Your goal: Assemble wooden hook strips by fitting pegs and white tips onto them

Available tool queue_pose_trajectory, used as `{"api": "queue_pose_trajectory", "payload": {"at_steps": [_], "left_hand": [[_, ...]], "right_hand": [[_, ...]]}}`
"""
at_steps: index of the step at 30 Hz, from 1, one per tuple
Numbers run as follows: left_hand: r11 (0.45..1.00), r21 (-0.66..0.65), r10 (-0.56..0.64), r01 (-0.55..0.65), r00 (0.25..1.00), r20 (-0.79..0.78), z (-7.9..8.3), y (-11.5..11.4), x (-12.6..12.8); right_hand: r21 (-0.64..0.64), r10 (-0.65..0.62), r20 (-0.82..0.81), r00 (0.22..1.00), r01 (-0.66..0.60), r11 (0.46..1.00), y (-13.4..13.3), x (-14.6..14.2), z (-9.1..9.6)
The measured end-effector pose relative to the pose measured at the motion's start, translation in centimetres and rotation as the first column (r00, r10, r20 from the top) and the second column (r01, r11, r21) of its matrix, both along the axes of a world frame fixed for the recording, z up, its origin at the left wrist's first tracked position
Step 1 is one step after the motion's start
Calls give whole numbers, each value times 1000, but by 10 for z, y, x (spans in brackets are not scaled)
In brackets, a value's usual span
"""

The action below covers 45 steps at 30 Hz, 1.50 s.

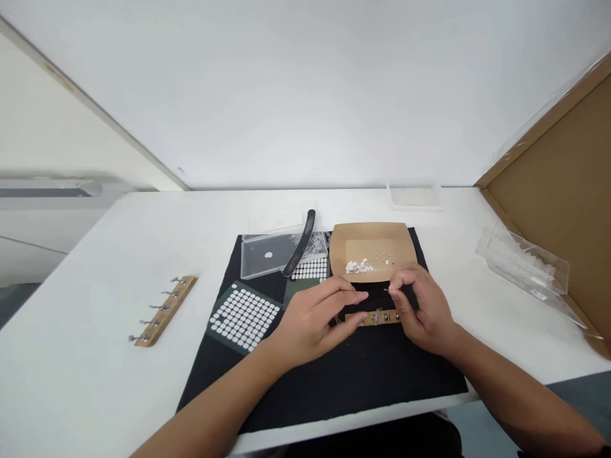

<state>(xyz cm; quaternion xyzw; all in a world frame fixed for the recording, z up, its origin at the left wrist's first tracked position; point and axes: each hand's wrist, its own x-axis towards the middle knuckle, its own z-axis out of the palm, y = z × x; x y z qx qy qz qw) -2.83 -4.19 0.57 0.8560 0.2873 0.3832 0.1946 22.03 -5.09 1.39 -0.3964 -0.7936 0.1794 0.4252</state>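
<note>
Right hand (424, 310): thumb and forefinger pinched together on a small thin piece (386, 290), too small to identify, held just in front of the kraft-paper tray (372, 231). Left hand (310, 321): thumb and forefinger tips apart, at the left end of a wooden strip (368, 319); contact with the strip cannot be told. Strip lies crosswise on the black mat (358, 381), between the hands, metal fittings along it, a clear piece near its middle. Tray holds loose white bits (358, 267). Left of it: clear plastic box (258, 259), a curved black tube (300, 245) across its right part. Sheet of white dot stickers (244, 317) near the left forearm. Second wooden strip (167, 310), with metal clips, on the white table (86, 286), left of the mat.
</note>
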Motion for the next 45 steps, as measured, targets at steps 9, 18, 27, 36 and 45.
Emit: {"api": "queue_pose_trajectory", "payload": {"at_steps": [9,18,27,36,45], "left_hand": [[994,-25,-108,105,953,-284,-9,1,3],[994,-91,-89,63,942,-322,-15,1,2],[988,-132,-106,77,968,-227,-24,0,5],[983,-163,-122,87,968,-220,-24,-2,8],[996,-68,-76,65,983,-168,-19,-5,11]], "right_hand": [[58,-210,-14,978,210,976,10,13,5],[64,-86,31,996,83,994,7,11,4],[62,104,134,986,-113,992,6,6,0],[122,136,342,930,-188,975,9,4,-8],[136,100,387,917,-164,977,10,4,-8]]}}
